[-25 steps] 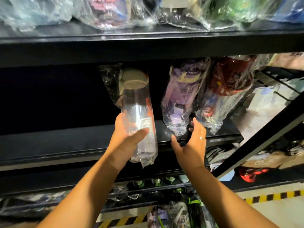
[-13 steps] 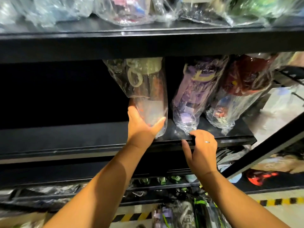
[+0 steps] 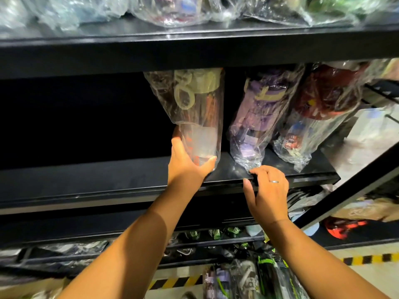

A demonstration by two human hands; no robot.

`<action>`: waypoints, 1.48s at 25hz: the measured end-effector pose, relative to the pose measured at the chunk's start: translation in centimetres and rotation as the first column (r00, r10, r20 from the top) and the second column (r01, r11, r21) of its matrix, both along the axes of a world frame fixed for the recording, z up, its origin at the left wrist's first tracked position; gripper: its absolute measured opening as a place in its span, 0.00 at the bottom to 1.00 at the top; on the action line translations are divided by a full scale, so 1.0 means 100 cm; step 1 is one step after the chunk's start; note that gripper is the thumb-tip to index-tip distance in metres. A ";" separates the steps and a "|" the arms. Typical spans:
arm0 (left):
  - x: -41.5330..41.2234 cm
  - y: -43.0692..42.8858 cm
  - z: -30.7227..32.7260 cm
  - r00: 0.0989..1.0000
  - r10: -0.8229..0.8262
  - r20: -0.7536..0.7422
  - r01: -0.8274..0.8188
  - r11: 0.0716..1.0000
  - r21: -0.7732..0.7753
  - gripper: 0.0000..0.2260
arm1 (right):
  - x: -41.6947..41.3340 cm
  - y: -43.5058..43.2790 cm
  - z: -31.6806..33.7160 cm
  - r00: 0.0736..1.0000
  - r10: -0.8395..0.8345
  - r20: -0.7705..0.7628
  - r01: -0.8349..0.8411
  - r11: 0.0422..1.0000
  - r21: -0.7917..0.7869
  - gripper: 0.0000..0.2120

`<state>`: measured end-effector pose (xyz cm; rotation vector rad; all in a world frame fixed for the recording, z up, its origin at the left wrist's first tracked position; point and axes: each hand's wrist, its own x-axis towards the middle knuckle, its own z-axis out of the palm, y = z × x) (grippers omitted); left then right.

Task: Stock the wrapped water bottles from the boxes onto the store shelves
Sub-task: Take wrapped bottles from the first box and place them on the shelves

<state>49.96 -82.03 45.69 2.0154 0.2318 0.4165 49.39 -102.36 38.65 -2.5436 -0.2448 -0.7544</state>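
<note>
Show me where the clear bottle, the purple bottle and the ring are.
clear bottle [image 3: 200,139]: head view, lower body.
purple bottle [image 3: 260,106]: head view, wrapped middle.
ring [image 3: 274,181]: head view, the band itself.

Clear bottle [image 3: 200,117] is capped beige and printed orange. Purple bottle [image 3: 259,113] and dark-red bottle [image 3: 323,98] are wrapped in clear film. Shelf [image 3: 108,180] is painted black. Floor tape [image 3: 367,258] is striped yellow-black.

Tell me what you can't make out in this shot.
Head view only.
1. Fingers of the left hand: behind the clear bottle.
2. Grip of the right hand: its curled fingers hide whether it pinches the purple bottle wrap or holds the shelf edge.
3. Lid tops: hidden by the upper shelf.
4. The goods on top: blurred, cropped by the frame edge.
</note>
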 end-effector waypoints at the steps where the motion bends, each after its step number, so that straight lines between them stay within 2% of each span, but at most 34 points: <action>1: 0.005 0.000 0.002 1.000 0.028 -0.003 -0.028 1.000 0.001 0.28 | 0.000 0.000 0.000 1.000 0.001 -0.003 -0.001 1.000 0.000 0.19; 7: 0.020 -0.006 -0.007 0.998 0.059 -0.026 -0.058 0.998 0.030 0.28 | 0.001 -0.002 0.000 1.000 0.017 0.016 -0.017 0.999 -0.029 0.18; 11: 0.020 -0.006 -0.013 0.999 0.024 -0.024 -0.022 0.997 0.071 0.28 | 0.000 -0.002 0.000 1.000 0.016 0.022 -0.016 0.999 -0.029 0.18; 14: 0.018 -0.004 -0.009 1.000 0.030 0.006 -0.030 0.999 0.013 0.27 | 0.000 -0.002 0.001 1.000 0.015 0.022 -0.015 0.999 -0.029 0.18; 17: 0.028 0.007 -0.001 0.997 0.052 -0.059 -0.054 0.998 -0.030 0.23 | 0.000 -0.001 0.001 1.000 0.017 0.021 -0.016 1.000 -0.024 0.18; 19: 0.034 0.010 0.007 0.990 0.074 -0.116 -0.077 0.997 -0.013 0.19 | 0.000 -0.001 0.001 0.999 0.020 0.027 -0.020 1.000 -0.020 0.18; 22: 0.030 0.001 0.008 0.987 0.053 -0.153 -0.048 0.998 0.032 0.18 | 0.000 -0.001 0.001 0.999 0.024 0.034 -0.023 1.000 -0.013 0.18; 27: 0.022 -0.006 0.004 0.985 0.019 -0.169 -0.010 0.999 0.053 0.29 | 0.001 -0.001 0.002 0.999 0.026 0.024 -0.026 1.000 -0.014 0.18; 37: 0.020 -0.018 -0.004 0.983 -0.028 -0.179 0.041 0.997 0.070 0.27 | 0.001 -0.002 0.001 1.000 0.012 0.007 -0.012 0.999 -0.040 0.17</action>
